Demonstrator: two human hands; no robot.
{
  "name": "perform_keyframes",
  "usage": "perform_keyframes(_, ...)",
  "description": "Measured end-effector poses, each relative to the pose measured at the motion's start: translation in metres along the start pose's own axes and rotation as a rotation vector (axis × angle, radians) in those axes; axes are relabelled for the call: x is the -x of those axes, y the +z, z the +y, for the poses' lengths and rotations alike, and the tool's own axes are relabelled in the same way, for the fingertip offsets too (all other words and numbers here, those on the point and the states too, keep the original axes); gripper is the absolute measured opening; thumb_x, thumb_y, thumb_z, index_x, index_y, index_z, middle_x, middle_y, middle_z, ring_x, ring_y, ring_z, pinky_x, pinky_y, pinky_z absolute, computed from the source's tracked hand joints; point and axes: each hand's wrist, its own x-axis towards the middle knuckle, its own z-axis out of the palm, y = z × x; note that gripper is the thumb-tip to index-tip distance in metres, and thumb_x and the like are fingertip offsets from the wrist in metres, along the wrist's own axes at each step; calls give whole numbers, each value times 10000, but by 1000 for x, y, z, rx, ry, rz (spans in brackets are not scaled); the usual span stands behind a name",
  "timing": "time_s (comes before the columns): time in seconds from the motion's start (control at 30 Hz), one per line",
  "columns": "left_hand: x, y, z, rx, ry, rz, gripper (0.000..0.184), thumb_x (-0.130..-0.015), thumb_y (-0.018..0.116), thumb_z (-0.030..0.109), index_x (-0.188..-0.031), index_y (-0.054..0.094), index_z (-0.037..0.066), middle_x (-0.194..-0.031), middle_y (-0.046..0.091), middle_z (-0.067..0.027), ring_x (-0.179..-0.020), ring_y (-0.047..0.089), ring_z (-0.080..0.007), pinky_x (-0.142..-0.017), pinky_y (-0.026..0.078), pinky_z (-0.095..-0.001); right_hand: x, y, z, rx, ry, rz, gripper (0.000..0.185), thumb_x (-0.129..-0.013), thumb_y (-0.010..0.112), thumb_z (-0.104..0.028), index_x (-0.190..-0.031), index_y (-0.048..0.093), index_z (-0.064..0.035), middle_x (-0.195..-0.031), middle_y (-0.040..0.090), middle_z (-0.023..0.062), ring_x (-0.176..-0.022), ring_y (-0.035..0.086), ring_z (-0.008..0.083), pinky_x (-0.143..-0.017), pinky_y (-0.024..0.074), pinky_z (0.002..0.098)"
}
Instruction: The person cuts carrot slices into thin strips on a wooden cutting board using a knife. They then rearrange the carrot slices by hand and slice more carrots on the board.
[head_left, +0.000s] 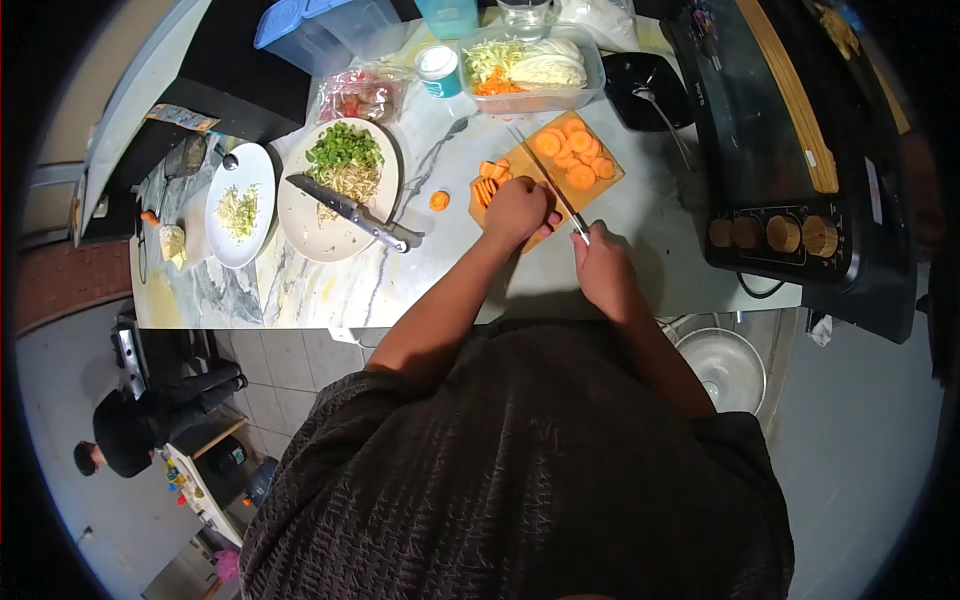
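My right hand (603,262) is closed round the handle of a knife (548,178), whose blade slants across the wooden cutting board (522,160). On the board's left part, my left hand (521,211) lies with its fingers curled down beside the blade; what they hold, if anything, is hidden. Carrot strips (487,190) lie just left of that hand. Round carrot slices (572,150) are spread over the board's upper right part. A single carrot piece (439,201) rests on the marble counter, left of the board.
A round plate (296,221) holds greens, sprouts and a second knife (345,212). Farther left is an oval plate (262,185). Behind the board stand a vegetable container (595,80) and a black dish (640,75). An oven (775,238) is right; a person (135,430) stands lower left.
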Motion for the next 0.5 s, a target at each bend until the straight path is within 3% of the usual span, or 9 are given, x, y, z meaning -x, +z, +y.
perform_keyframes(0.2,2,5,2,88,12,56,361,-980,420,200,-787,620,-29,-649,668,-93,-490,625,-159,-533,495,-297,-2,-7,4,-71,-37,-20,312,-978,486,-336,-973,502,-24,-781,644,263,-782,619,477,-695,478,562)
perform_keyframes(0.27,1,4,2,59,7,45,318,-990,465,167,-868,613,-87,-743,665,-133,-613,666,-174,-508,536,-288,-5,-12,6,-56,-59,-29,320,-977,485,-341,-966,517,-23,-791,646,259,-791,618,473,-704,477,561)
perform_keyframes(0.5,5,3,6,133,-15,50,318,-987,490,184,-893,626,-88,-704,665,-127,-569,647,-160,-488,524,-278,-16,-17,12,-168,-85,-91,360,-974,476,-347,-938,579,-4,-824,650,251,-840,606,475,-740,471,548)
